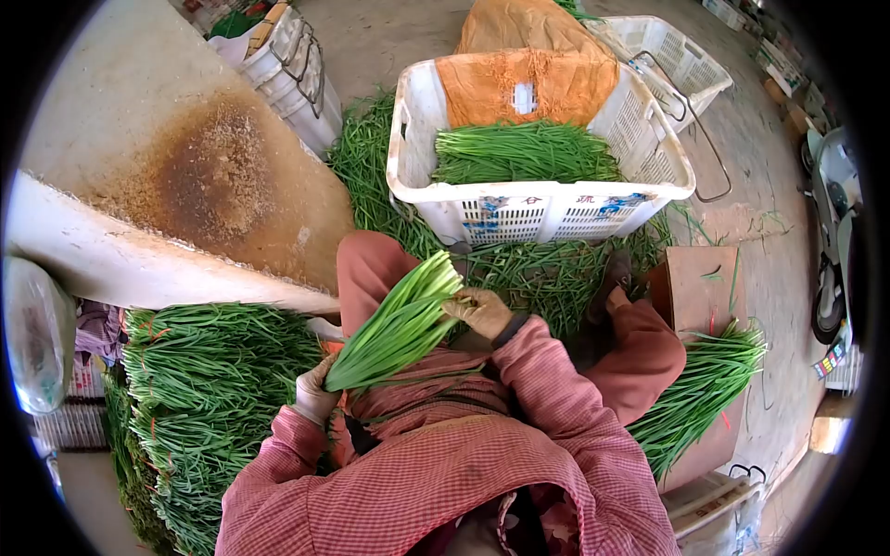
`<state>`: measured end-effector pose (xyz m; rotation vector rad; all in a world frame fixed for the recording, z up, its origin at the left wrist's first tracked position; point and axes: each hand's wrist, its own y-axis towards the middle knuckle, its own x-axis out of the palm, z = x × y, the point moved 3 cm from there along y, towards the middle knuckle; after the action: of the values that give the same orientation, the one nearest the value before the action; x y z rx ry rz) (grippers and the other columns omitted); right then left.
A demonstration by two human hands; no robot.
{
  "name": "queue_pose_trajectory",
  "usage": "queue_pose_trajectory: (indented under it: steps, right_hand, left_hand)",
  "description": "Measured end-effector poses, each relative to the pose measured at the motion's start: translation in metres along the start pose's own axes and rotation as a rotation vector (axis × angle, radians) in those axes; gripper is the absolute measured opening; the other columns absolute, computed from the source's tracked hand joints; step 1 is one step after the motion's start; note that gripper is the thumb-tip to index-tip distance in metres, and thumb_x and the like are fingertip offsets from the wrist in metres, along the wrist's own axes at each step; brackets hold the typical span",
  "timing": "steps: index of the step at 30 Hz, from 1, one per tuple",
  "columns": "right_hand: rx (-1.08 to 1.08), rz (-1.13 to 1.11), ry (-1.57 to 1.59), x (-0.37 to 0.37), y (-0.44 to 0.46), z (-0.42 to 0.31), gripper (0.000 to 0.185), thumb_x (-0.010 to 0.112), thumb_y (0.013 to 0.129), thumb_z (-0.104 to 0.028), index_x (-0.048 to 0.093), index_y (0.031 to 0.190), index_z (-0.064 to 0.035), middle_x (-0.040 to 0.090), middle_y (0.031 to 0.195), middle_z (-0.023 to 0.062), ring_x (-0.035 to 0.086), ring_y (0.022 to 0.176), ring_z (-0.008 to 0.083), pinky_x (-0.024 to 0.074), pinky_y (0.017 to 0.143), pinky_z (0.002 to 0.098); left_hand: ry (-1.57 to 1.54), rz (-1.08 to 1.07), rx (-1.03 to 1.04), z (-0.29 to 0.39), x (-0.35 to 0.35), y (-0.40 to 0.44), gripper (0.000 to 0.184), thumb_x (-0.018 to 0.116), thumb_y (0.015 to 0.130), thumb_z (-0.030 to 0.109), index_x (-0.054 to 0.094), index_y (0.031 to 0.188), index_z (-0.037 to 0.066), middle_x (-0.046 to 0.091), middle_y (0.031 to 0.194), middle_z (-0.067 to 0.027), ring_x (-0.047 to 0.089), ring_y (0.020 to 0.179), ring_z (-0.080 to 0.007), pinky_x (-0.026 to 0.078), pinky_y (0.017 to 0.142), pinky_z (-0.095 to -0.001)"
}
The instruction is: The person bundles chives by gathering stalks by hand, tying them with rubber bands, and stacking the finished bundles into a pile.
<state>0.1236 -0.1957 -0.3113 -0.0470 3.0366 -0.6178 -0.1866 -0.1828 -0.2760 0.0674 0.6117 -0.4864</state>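
A bunch of long green stalks with pale ends (394,324) lies slantwise above my lap. My gloved left hand (318,391) is closed round its leafy lower end. At the pale upper end, my gloved right hand (478,312) has its fingers pressed together on some stalks. Beyond my knees stands a white plastic crate (547,199), with cut green stalks (524,153) laid inside and an orange cloth (528,83) over its far side.
Tied green bundles (213,398) are stacked at the left. Another bundle (700,394) rests on a brown board (705,287) at the right. Loose stalks (547,273) cover the floor by the crate. A stained slab (185,176) rises at upper left.
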Motion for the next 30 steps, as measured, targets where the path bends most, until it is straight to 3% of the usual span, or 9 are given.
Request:
queue_pose_trajectory:
  steps: [7, 11, 13, 17, 20, 25, 27, 28, 30]
  right_hand:
    - [-0.279, 0.121, 0.725, 0.009, -0.001, 0.055, 0.015, 0.052, 0.084, -0.016, 0.058, 0.086, -0.0023, 0.054, 0.067, 0.0059, 0.057, 0.062, 0.0175, 0.0446, 0.058, 0.0289]
    - [-0.198, 0.462, 0.970, -0.039, 0.009, 0.088, 0.010, 0.056, 0.082, -0.016, 0.057, 0.081, -0.0053, 0.056, 0.062, 0.0041, 0.037, 0.034, 0.0085, 0.0339, 0.033, 0.0203]
    - [-0.011, 0.604, 0.379, -0.074, -0.007, 0.072, 0.015, 0.055, 0.082, -0.015, 0.057, 0.092, -0.0048, 0.061, 0.078, 0.0116, 0.053, 0.048, 0.0122, 0.0441, 0.045, 0.0197]
    - [-0.695, 0.629, -0.812, -0.032, -0.035, -0.051, 0.056, 0.059, 0.075, -0.039, 0.046, 0.115, -0.0022, 0.043, 0.122, 0.0121, 0.040, 0.113, 0.0267, 0.0320, 0.095, 0.0390]
    - [-0.378, 0.153, -0.846, 0.006, 0.027, -0.015, 0.059, 0.057, 0.075, -0.037, 0.041, 0.118, -0.0007, 0.041, 0.121, 0.0188, 0.039, 0.111, 0.0309, 0.0304, 0.096, 0.0360]
    - [-0.059, 0.521, -0.175, -0.046, 0.032, 0.064, 0.048, 0.056, 0.077, -0.031, 0.043, 0.112, -0.0020, 0.051, 0.104, 0.0165, 0.052, 0.088, 0.0323, 0.0417, 0.077, 0.0385]
    - [0.249, 0.478, -0.620, -0.088, -0.001, 0.062, 0.044, 0.057, 0.076, -0.029, 0.044, 0.110, -0.0034, 0.055, 0.097, 0.0147, 0.056, 0.079, 0.0321, 0.0457, 0.069, 0.0401]
    - [0.190, 0.611, -0.983, -0.079, -0.023, 0.030, 0.080, 0.068, 0.063, -0.041, 0.032, 0.125, -0.0068, 0.034, 0.128, 0.0159, 0.036, 0.114, 0.0374, 0.0303, 0.092, 0.0472]
    - [-0.252, 0.563, -1.011, -0.046, -0.046, -0.038, 0.100, 0.074, 0.048, -0.049, 0.026, 0.130, -0.0161, 0.020, 0.135, 0.0137, 0.018, 0.123, 0.0373, 0.0190, 0.096, 0.0523]
  left_hand:
    - [-1.286, -0.135, -0.324, -0.052, 0.022, -0.013, 0.030, 0.041, 0.082, -0.005, 0.050, 0.110, 0.001, 0.057, 0.104, -0.0041, 0.054, 0.094, -0.0134, 0.043, 0.084, -0.0238]
    - [-0.614, -0.034, -0.194, -0.052, 0.021, -0.017, 0.032, 0.050, 0.078, -0.006, 0.051, 0.109, -0.001, 0.058, 0.102, -0.0045, 0.055, 0.091, -0.0116, 0.044, 0.081, -0.0222]
    - [-0.570, 0.025, -0.199, -0.031, 0.022, -0.017, 0.033, 0.054, 0.076, -0.006, 0.051, 0.109, -0.001, 0.058, 0.102, -0.0049, 0.055, 0.089, -0.0113, 0.044, 0.079, -0.0220]
    - [-0.066, 0.101, -0.027, 0.001, 0.015, -0.019, 0.042, 0.062, 0.069, -0.006, 0.053, 0.109, 0.002, 0.060, 0.098, -0.0050, 0.056, 0.083, -0.0106, 0.046, 0.073, -0.0223]
    - [0.226, 0.206, 0.218, 0.008, 0.004, -0.017, 0.049, 0.064, 0.063, -0.007, 0.055, 0.108, 0.009, 0.062, 0.084, -0.0081, 0.059, 0.071, -0.0150, 0.048, 0.062, -0.0239]
    - [0.577, 0.106, 0.320, 0.057, -0.032, -0.014, 0.056, 0.063, 0.055, -0.003, 0.055, 0.109, 0.011, 0.057, 0.068, -0.0079, 0.058, 0.059, -0.0221, 0.046, 0.053, -0.0276]
    - [0.569, 0.056, 0.273, 0.061, -0.038, -0.010, 0.059, 0.051, 0.050, -0.014, 0.056, 0.105, 0.008, 0.059, 0.073, -0.0102, 0.059, 0.064, -0.0233, 0.047, 0.059, -0.0263]
    - [0.609, 0.033, 0.290, 0.059, -0.040, -0.008, 0.060, 0.051, 0.050, -0.014, 0.056, 0.106, 0.008, 0.059, 0.072, -0.0103, 0.059, 0.063, -0.0237, 0.047, 0.058, -0.0271]
    - [0.648, -0.010, 0.297, 0.065, -0.041, -0.003, 0.060, 0.051, 0.050, -0.014, 0.056, 0.106, 0.009, 0.058, 0.071, -0.0100, 0.058, 0.062, -0.0238, 0.047, 0.057, -0.0274]
